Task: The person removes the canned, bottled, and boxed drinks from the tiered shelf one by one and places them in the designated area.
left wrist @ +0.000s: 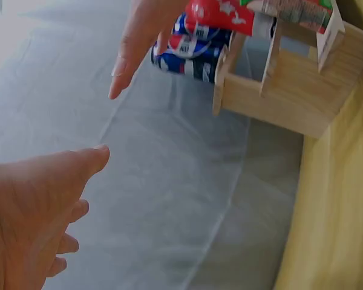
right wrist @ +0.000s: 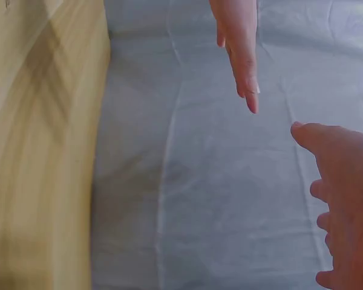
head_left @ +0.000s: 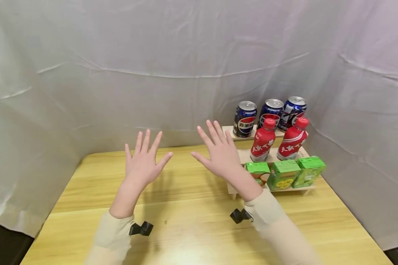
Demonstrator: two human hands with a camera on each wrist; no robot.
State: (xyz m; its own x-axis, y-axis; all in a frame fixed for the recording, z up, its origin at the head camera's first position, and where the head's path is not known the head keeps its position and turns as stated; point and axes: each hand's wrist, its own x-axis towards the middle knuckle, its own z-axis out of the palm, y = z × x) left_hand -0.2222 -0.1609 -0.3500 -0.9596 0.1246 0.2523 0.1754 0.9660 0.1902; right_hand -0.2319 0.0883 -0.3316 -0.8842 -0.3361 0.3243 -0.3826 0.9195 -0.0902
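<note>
Pale wooden table (head_left: 192, 221) under both hands, white cloth backdrop (head_left: 119, 55) draped close on three sides. Left hand (head_left: 142, 163) raised above the tabletop, fingers straight and spread, pointing up and away, holding nothing. Right hand (head_left: 220, 152) raised likewise, fingers splayed and released, palm turned away, thumb toward the left hand, apart from it. Just beside and behind the right hand, a stepped wooden display rack (head_left: 292, 189) at the table's far right corner, close to the right-hand cloth. Top step: three upright blue Pepsi cans (head_left: 271, 112), red-white-blue logo readable, Chinese characters on the leftmost. Middle step: two red bottles (head_left: 278, 141) with red caps, leaning slightly, white Chinese lettering not legible. Bottom step: three green drink cartons (head_left: 285, 173), upright, side by side, print too small to read; leftmost partly hidden by the right wrist. Broad bare wood left of the rack and toward the near edge. Small black camera mounts (head_left: 142, 229) at both cream sleeves. Wrist views: thumb and fingertips of each hand against grey cloth, nothing grasped.
</note>
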